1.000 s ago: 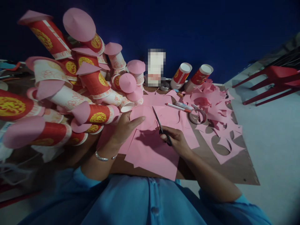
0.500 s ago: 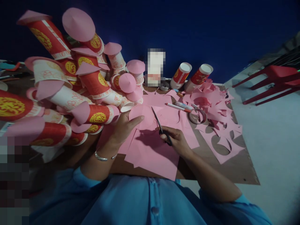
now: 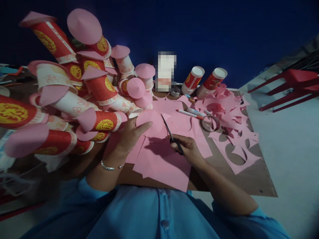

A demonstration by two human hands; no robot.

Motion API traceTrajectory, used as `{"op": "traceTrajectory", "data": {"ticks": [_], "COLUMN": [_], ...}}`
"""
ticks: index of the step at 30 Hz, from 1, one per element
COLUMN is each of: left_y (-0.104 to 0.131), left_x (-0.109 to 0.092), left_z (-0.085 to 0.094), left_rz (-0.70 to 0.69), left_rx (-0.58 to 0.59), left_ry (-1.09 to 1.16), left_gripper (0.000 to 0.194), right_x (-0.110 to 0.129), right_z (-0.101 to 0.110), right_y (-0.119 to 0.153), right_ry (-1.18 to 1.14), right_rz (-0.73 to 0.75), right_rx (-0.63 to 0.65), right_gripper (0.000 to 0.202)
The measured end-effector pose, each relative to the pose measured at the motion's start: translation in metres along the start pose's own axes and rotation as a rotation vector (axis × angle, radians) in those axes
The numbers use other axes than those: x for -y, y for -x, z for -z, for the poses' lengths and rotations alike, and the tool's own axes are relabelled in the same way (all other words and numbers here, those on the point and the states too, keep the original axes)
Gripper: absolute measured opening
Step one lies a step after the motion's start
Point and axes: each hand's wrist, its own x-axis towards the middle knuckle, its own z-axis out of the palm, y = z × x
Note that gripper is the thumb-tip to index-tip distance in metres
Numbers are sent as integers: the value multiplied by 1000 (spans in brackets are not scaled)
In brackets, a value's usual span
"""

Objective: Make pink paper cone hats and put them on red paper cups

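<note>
Between the thumb and fingers of my left hand is a round piece of pink paper. My right hand grips a pair of dark-handled scissors. Their blades point up and away from me, just right of the paper circle. Whether the blades touch the paper I cannot tell. Beneath both hands lie overlapping pink paper sheets, which stick out over the table's near edge.
Paper cups with pink cone tops are heaped on the left. At the right lie pink offcuts, a tape roll and markers. Two cup stacks stand behind. A red stool is beyond the table.
The paper circle and my left hand have shifted very slightly left. My right hand and the scissors look almost unmoved.
</note>
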Motion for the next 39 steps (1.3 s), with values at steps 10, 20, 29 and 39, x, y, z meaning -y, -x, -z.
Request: {"op": "traceTrajectory", "data": {"ticks": [10, 20, 29, 39], "left_y": [1, -1, -2, 0], "left_x": [-7, -3, 2, 3], "left_z": [-3, -3, -5, -4], "left_rz": [24, 17, -19, -12], "left_rx": [-31, -48, -20, 26], "left_ry": [33, 67, 83, -21], "left_gripper": [30, 31, 28, 29], "right_x": [1, 2, -1, 2], "right_z": [-1, -1, -3, -2], "right_y": [1, 1, 1, 1], "right_ry": [-15, -30, -35, 1], "right_rz": [-4, -11, -27, 3], "right_rx": [1, -1, -22, -47], "right_gripper": [39, 38, 43, 43]}}
